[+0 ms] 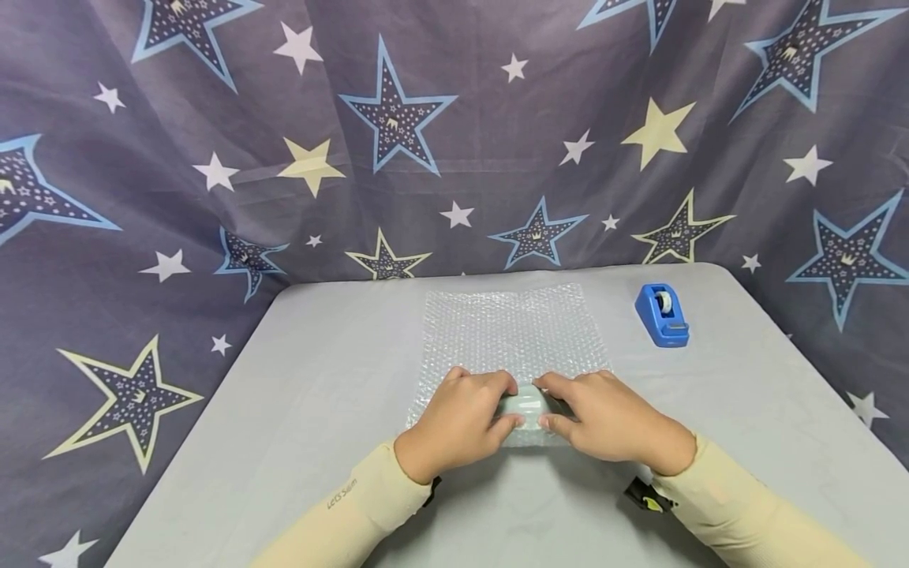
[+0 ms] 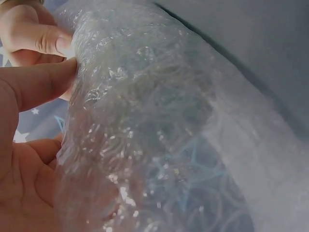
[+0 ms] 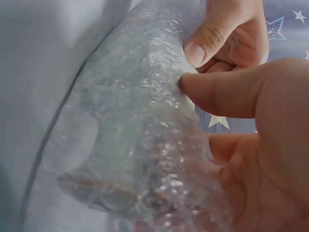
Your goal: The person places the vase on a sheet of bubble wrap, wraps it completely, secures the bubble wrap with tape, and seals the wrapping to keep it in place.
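Note:
A pale green, glossy object (image 1: pixel 528 404) lies on the near part of a bubble wrap sheet (image 1: pixel 511 331), whose near edge is raised against it. My left hand (image 1: pixel 461 418) grips its left side through the wrap, thumb in front and fingers behind. On the right side my right hand (image 1: pixel 611 414) grips in the same way, the two thumbs close together. In the left wrist view the bubble wrap (image 2: pixel 135 116) covers the object; the right wrist view shows wrap (image 3: pixel 130 106) over a greenish shape with a darker rim. What the object is, I cannot tell.
A blue tape dispenser (image 1: pixel 662 315) stands on the grey-white table (image 1: pixel 319 371) at the back right, beyond the wrap. Behind the table hangs a dark cloth (image 1: pixel 497 197) with stars. The wrap's far part lies flat toward the back edge.

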`<state>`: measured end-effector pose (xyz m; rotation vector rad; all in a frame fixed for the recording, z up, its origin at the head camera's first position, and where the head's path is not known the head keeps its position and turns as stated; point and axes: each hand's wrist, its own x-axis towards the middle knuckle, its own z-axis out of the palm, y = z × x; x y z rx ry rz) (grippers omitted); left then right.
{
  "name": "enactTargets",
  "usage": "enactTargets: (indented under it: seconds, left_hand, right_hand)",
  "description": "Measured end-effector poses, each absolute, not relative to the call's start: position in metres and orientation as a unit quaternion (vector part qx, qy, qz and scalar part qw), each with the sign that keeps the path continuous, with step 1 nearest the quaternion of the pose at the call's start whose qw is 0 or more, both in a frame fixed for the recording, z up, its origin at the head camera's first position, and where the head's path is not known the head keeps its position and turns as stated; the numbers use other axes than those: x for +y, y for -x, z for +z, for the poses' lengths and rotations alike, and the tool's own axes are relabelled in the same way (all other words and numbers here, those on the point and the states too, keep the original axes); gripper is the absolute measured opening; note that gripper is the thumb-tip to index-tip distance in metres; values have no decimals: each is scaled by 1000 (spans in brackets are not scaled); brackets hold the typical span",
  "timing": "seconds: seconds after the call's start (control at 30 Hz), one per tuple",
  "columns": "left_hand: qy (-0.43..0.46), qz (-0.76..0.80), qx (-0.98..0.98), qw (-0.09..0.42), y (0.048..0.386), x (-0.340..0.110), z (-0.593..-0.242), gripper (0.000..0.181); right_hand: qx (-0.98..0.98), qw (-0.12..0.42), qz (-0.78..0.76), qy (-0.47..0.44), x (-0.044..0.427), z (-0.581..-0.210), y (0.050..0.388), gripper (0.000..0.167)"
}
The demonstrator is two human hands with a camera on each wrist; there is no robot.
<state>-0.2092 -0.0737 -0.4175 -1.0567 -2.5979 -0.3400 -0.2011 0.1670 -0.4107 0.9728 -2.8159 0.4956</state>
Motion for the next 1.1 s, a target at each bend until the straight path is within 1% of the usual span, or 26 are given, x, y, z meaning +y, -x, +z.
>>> enactTargets:
  seconds: [0.23,0.6,0.97,1.1]
  left_hand:
    - [371,-119,-906,163,210,-73,-418,26]
    - [374,-115,-903,177,210,-73,-420,25]
    - [365,-101,-909,172,209,-72,-419,22]
    - [364,-107,-905,191,205,-71,-417,23]
  right_hand:
    - [-935,60,162,-311,166,-413,203,47]
    - [-936,59,160,-308,167,-415,206,48]
    - [-933,69,151,-320,169,-417,209,48]
    - [-933,69,154,-319,168,-417,209,47]
